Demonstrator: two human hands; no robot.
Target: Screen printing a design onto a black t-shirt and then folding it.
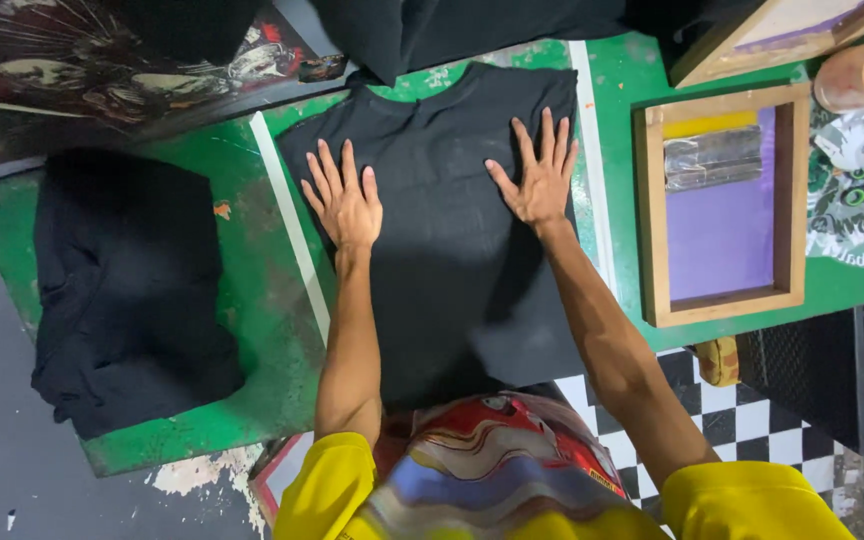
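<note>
A black T-shirt (442, 250) lies flat on a green worktable (262, 300), its collar toward the far edge. My left hand (344, 200) presses palm-down on the shirt's left side with fingers spread. My right hand (540, 175) rests flat on the shirt's right side, fingers spread too. Neither hand holds anything. My yellow sleeves show at the bottom.
A pile of folded black garments (127, 290) sits on the table's left part. A wooden printing frame (722, 205) with purple mesh and a squeegee lies to the right. Another black cloth (452, 30) lies beyond the shirt. Checkered floor (752, 420) shows at lower right.
</note>
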